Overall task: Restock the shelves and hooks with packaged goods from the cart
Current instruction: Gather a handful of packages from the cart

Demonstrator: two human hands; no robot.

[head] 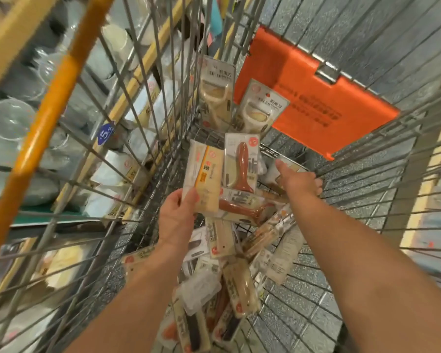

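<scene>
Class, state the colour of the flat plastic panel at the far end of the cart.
Orange, with dark print: the plastic panel shows best in the head view.

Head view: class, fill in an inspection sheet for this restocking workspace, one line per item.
Surface: wire cart, mesh floor.
Job's things: cream pack, brown-handled tool pack, two peeler packs upright at the far end.
Clutter: loose packs heaped at the near end; orange flap.
Grippers: left hand grips the cream pack; right hand reaches among packs, grasp unclear.
Cables: nothing seen.
Surroundings: shelves of clear cups left.
</scene>
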